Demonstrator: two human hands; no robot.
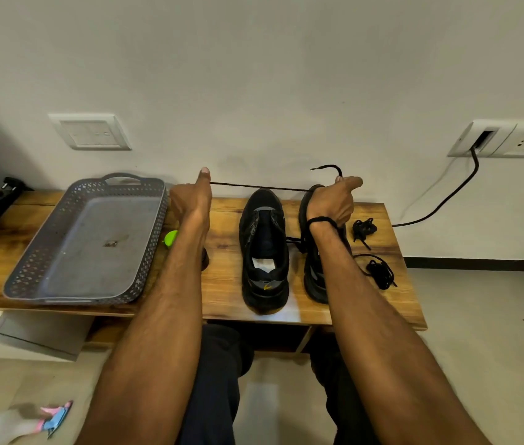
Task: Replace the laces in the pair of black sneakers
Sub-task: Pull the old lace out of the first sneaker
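Two black sneakers stand side by side on a wooden table (222, 284), heels toward me. The left sneaker (264, 252) has no lace in it. My right arm partly hides the right sneaker (313, 277). A black lace (254, 186) is stretched taut between my hands above the shoes. My left hand (191, 197) grips one end, thumb up. My right hand (334, 200) grips the other part, with the lace wound round the wrist and its tip curling above the fingers. Two bundled black laces (363, 228) (381, 273) lie right of the shoes.
A grey perforated plastic tray (87, 242) sits on the table's left half. A small green object (170, 238) lies beside it, behind my left forearm. A black cable (446, 197) runs from a wall socket to the table's right edge. Dark items sit at far left.
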